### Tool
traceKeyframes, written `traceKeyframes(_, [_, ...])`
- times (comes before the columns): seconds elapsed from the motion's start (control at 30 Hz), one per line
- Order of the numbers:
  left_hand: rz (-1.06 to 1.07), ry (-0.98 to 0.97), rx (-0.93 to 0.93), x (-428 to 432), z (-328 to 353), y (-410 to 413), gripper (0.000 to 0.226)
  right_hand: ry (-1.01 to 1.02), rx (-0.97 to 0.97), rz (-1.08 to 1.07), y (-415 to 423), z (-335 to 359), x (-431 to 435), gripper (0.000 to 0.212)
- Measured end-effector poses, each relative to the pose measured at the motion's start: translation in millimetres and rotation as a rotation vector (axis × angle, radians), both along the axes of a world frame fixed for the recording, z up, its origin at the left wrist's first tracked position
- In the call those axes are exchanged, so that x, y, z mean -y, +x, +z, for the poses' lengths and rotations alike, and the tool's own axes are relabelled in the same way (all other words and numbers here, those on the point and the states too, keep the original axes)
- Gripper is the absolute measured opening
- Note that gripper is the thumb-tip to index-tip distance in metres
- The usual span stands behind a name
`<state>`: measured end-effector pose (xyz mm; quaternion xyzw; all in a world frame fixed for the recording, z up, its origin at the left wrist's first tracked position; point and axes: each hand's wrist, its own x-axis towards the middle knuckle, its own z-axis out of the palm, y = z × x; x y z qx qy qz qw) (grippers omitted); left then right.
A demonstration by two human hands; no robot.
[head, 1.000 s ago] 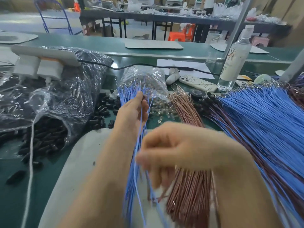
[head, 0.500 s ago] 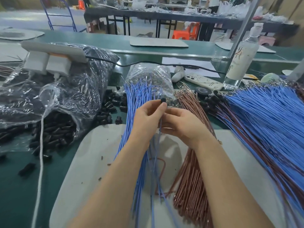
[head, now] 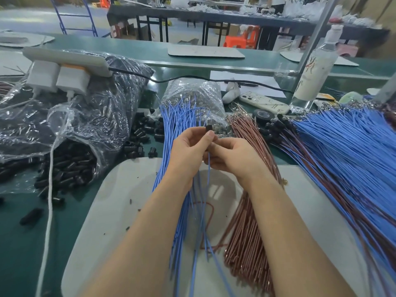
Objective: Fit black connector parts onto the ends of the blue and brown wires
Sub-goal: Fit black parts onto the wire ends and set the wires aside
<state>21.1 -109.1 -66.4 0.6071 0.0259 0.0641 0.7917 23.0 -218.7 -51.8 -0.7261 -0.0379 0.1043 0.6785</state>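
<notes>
A clear bag (head: 70, 125) at the far left spills black connector parts (head: 70, 168) onto the green surface (head: 19, 254). More of them lie loose just beside the blue wire bundle (head: 175, 125). Above the white mat (head: 120, 200), the left hand (head: 186, 153) pinches one black connector (head: 209, 127) between thumb and forefinger, held upright at the fingertips. A single blue wire (head: 209, 172) hangs from under it, its length running down toward the person. The right hand (head: 233, 155) touches the left, its fingers (head: 216, 146) curled around that wire just below the connector. The brown wire bundle (head: 246, 146) lies to the right of the hands, lengthwise away from the person. A pile of blue wires (head: 342, 146) fans out farther right.
</notes>
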Motion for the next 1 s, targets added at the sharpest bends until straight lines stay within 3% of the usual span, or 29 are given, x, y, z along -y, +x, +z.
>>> traceKeyframes(0.83, [0.088, -0.044, -0.011, -1.1, 2.1, -1.4, 0.003, -0.264, 0.119, 0.135, -1.3, 0.0, 2.3, 0.013])
traceKeyframes(1.0, [0.055, 0.048, 0.032, -0.4, 2.6, -2.7, 0.006, -0.134, 0.057, 0.041, -1.2, -2.0, -1.6, 0.02])
